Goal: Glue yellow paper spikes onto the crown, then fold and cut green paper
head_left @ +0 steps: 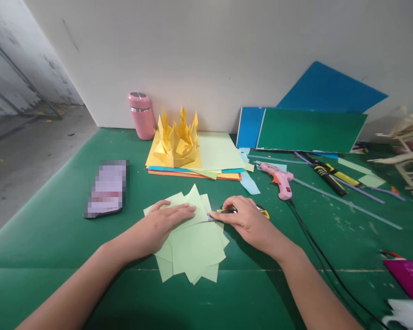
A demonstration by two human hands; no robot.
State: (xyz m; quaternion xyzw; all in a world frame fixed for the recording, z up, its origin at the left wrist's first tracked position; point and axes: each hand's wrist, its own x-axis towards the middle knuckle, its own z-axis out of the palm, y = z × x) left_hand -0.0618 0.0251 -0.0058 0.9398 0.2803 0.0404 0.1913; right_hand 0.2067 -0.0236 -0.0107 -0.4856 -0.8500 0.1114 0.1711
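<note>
Pale green paper sheets (198, 250) lie in an uneven, fanned pile in front of me, with a folded pointed flap at the top. My left hand (165, 220) rests flat on the upper left of the pile, fingers stretched out and pressing the paper. My right hand (246, 220) grips a utility knife (264, 212) with a yellow and black handle, mostly hidden by the fingers. Its thin blade points left and touches the paper along a fold line, close to the left fingertips.
A yellow folded-paper crown (177, 146) stands on stacked coloured paper (220, 151). Behind it is a pink flask (142, 117); a blurred phone (106, 188) lies left. Rightward are a pink glue gun (278, 178) with a black cord, glue sticks, a black-yellow tool (330, 178) and leaning boards (309, 130).
</note>
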